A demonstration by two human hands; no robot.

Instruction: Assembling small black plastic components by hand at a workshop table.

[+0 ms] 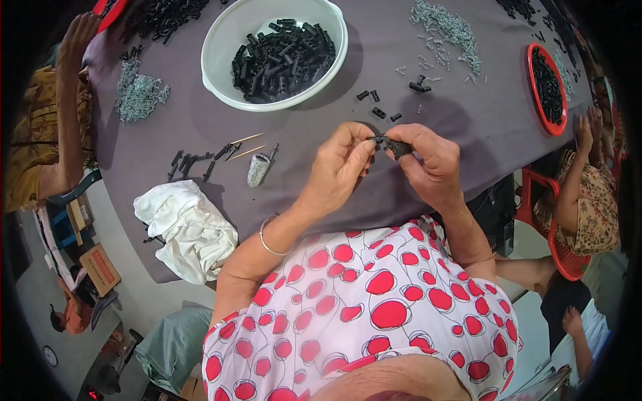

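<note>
Both hands meet above the cloth near the table's front edge. My left hand pinches one end of a small black plastic part between thumb and fingers. At its other end, my right hand is closed on the same part. A dark, rounded piece sits at the right fingertips; I cannot tell whether it is a finger cover or something held. Just beyond the hands lie several loose black cylindrical pieces. Left of my left hand are a silvery wrapped bundle, two thin wooden sticks and several finished-looking black rods.
A white basin holds many black parts. Metal springs are heaped at the back right, with another pile at left. A white cloth lies at the front left. A red tray and other people's arms flank the table.
</note>
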